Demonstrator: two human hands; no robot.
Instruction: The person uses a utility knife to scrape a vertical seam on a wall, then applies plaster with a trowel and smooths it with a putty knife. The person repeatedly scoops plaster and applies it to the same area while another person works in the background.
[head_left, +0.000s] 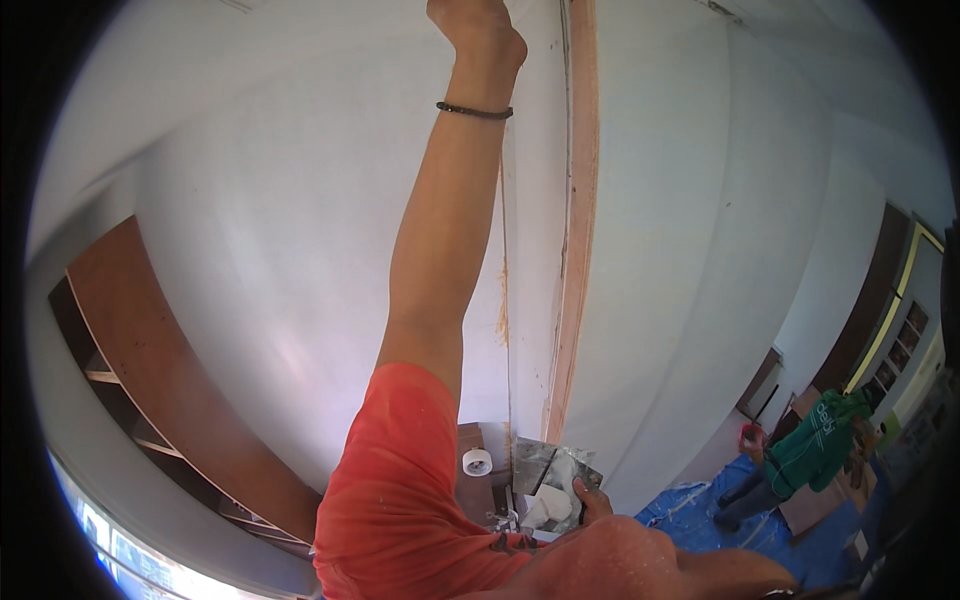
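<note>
My left arm, in a red sleeve [400, 470], reaches straight up along a white wall [300, 230]. A dark bracelet [476, 111] circles its wrist. Only the base of my left hand [478, 25] shows, as its fingers lie beyond the upper edge. Low in the middle, my right hand [597, 503] grips a grey metal putty plate [532, 462], its thumb over the edge. White putty [548, 507] lies heaped and smeared on the plate. My right forearm [720, 572] crosses the lower edge.
A vertical wooden strip [580, 200] runs up the wall beside a rough brown seam [503, 300]. Below is a white tape roll [477, 462]. At left stands a brown wooden shelf unit [170, 340]. At right, a person in green [815, 445] holds a red roll [750, 437] near blue floor sheeting [690, 508].
</note>
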